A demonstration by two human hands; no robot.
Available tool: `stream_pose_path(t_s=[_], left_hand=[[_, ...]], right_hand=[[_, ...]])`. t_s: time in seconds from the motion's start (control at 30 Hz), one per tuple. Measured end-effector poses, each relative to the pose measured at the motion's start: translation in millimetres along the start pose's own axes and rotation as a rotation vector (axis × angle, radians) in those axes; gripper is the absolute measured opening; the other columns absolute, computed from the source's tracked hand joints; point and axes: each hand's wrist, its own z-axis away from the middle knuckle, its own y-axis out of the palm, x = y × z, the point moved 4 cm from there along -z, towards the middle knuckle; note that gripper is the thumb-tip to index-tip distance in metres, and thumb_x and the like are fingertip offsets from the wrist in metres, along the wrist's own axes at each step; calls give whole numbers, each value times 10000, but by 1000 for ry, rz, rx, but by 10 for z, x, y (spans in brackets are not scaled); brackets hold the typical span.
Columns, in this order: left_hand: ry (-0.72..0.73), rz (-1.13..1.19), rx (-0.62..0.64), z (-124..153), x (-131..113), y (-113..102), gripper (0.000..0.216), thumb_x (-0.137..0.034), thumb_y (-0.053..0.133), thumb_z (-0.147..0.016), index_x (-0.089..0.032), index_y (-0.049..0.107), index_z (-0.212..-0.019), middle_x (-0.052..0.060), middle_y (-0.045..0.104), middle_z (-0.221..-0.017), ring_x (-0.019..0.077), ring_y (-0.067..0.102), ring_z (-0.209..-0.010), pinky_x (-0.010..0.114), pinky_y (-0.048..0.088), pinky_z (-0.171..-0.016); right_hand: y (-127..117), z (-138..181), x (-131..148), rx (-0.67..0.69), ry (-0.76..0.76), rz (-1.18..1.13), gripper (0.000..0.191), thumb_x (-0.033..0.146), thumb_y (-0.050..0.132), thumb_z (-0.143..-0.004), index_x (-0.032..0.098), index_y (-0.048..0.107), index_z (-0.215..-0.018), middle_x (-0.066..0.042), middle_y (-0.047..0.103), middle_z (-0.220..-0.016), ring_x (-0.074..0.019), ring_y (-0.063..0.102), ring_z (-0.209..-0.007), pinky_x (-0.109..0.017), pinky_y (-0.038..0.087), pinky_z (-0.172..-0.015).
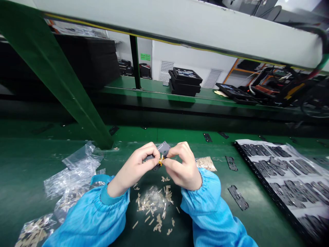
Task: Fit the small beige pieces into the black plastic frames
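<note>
Between my two hands, above the green bench, is a dark grey plastic part (163,147), flat and tilted. My left hand (136,165) grips it from the left with thumb and fingers closed. My right hand (182,165) is closed in a pinch at its right side. A small yellow-orange piece (161,160) shows on the part between my fingertips, partly covered by them. Whether the right fingers hold this piece or the part's edge is unclear. Below my hands lies a loose scatter of small tan pieces (151,202).
Clear plastic bags (74,171) lie at left, one holding tan pieces (36,231). Another bag of small pieces (206,163) is beyond my right wrist. A tray with rows of black parts (277,168) stands at right. A green post (66,82) slants down at left; black trays (185,82) sit on the shelf.
</note>
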Motion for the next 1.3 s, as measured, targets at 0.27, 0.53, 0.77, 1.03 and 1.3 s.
stream_pose_path(t_s=[0.27,0.53,0.77,1.03,1.3], left_hand=[[91,-148,-294,43,11,-64,112,-158,491,-817,-181,557,-729,11,533,-784,128,528,-740,248,428,-660],[254,-427,-489,140,-142,27,107,-93,530,-781,-172,582,-729,-10,514,-691,101,501,-654,222,406,-608],[296,-513,-508,174,-181,99,111,-86,537,-766,-179,592,-737,-10,522,-681,102,501,-630,228,410,-576],[302,-534,-511,177,-192,100,110,-90,533,-771,-181,588,-745,-6,523,-683,102,513,-631,228,423,-579],[322,-557,-511,170,-205,72,98,-90,545,-760,-167,599,-732,2,535,-669,101,511,-614,225,420,-559]], right_hand=[[8,-1,-140,-101,424,-251,71,133,526,-794,194,519,-758,-25,526,-754,-158,516,-739,-311,433,-660],[102,44,-141,-208,673,-416,116,137,516,-786,186,484,-686,-11,566,-711,-130,551,-670,-259,466,-612],[70,42,-92,-239,593,-265,133,116,508,-783,200,466,-688,-1,564,-685,-126,556,-648,-257,466,-599],[61,29,-46,-186,460,-140,122,122,508,-796,201,476,-709,-8,565,-691,-127,555,-651,-263,451,-602],[34,-4,-72,-74,538,-302,116,143,500,-814,189,494,-707,-11,558,-710,-126,531,-666,-260,443,-620]])
